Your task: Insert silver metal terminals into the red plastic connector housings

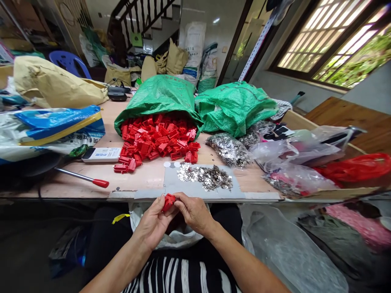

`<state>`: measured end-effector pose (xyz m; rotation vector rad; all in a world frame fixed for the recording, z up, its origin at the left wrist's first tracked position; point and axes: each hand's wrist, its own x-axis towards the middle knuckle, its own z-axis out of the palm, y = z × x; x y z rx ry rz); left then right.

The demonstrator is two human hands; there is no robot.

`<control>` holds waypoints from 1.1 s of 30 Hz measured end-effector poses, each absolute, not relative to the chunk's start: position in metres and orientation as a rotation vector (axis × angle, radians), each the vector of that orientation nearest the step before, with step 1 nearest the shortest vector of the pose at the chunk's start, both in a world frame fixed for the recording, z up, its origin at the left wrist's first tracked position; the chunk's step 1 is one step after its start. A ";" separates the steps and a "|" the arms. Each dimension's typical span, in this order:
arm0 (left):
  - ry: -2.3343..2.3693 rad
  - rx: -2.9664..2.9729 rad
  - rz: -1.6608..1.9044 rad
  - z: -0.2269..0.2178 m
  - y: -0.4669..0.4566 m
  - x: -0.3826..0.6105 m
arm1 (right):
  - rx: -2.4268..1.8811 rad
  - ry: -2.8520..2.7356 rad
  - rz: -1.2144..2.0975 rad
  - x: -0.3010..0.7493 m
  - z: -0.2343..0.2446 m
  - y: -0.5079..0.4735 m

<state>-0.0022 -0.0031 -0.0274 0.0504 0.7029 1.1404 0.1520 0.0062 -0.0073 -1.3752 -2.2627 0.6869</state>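
Observation:
My left hand [157,219] is closed around a small red plastic part [168,202], held over my lap just short of the table edge. The fingertips of my right hand [194,211] pinch at the same part from its right side; whether a small metal piece is between them is hidden. Below both hands, a white bag [186,239] lies open on my lap. In front of them on the table is a loose pile of small silvery metal pieces [207,177] on a grey sheet [171,185]. Behind it, many red plastic parts [155,138] spill from a green woven sack [161,95].
A second green sack [238,106] and a clear bag of metal pieces [230,148] stand to the right, beside a box of plastic bags [305,154]. At left are a white box [102,154], a red-tipped lever [99,183] and a blue-white sack [61,126].

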 end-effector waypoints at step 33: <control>1.097 1.018 0.898 -0.072 -0.003 -0.018 | -2.043 -2.118 0.065 0.214 0.008 0.133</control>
